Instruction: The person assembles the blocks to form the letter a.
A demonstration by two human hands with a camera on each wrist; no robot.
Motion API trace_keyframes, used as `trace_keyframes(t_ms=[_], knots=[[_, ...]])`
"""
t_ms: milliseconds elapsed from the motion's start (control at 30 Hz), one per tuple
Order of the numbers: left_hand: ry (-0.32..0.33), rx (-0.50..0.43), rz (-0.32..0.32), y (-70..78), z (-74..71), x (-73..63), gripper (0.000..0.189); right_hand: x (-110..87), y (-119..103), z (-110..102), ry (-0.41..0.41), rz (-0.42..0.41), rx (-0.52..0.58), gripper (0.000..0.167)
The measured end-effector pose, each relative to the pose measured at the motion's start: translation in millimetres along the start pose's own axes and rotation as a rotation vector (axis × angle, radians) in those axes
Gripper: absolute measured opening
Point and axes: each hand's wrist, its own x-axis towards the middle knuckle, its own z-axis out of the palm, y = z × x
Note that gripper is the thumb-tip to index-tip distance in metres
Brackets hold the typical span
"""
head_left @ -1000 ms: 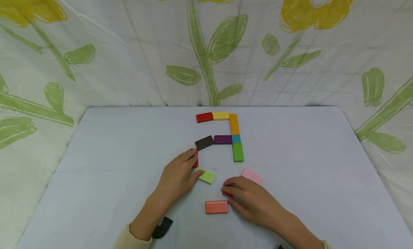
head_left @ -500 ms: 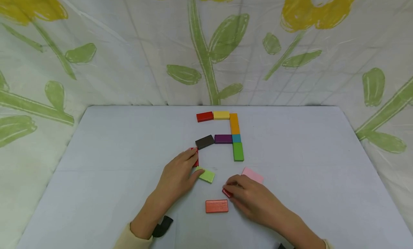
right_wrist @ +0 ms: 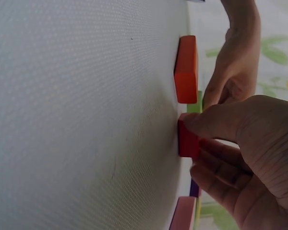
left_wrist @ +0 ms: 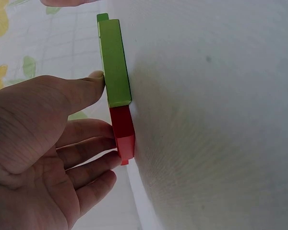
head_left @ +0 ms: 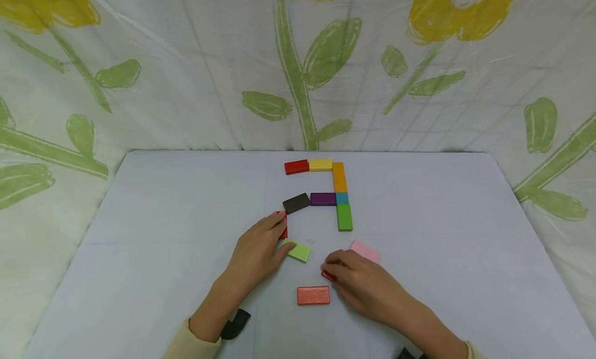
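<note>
My left hand [head_left: 256, 251] lies with its fingertips on a red block [left_wrist: 121, 125] and its thumb against a lime-green block [head_left: 300, 252]. In the left wrist view these two blocks meet end to end, and the fingers are fairly straight. My right hand [head_left: 368, 284] pinches a small red block [right_wrist: 187, 140] between thumb and fingers, low at the white table. Part of that block is hidden by the fingers. Just beyond the right hand is a pink block [head_left: 365, 251], and nearer me lies an orange-red block [head_left: 313, 296].
Farther back on the white table [head_left: 447, 214], flat blocks form a bent line: red [head_left: 296, 167], yellow [head_left: 321, 165], orange [head_left: 339, 177], blue [head_left: 342, 198], green [head_left: 344, 217], purple [head_left: 323, 199] and dark grey [head_left: 296, 203]. A flower-painted curtain [head_left: 209, 90] hangs behind.
The right hand has slightly shifted and turned the small red block, which shows a bit more than one second ago. The left hand keeps its place on its two blocks.
</note>
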Motion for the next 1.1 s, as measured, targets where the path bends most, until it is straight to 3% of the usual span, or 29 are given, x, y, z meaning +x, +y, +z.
trace_keyframes(t_ms=[700,1100], knots=[[0.002,-0.003,0.003,-0.3,0.2,0.6,0.061,10.6,5,-1,-0.031,-0.033,-0.027,0.032],[-0.016,-0.004,-0.010,0.5,-0.5,1.5,0.063,19.0,22,-15,0.065,0.049,-0.024,0.032]])
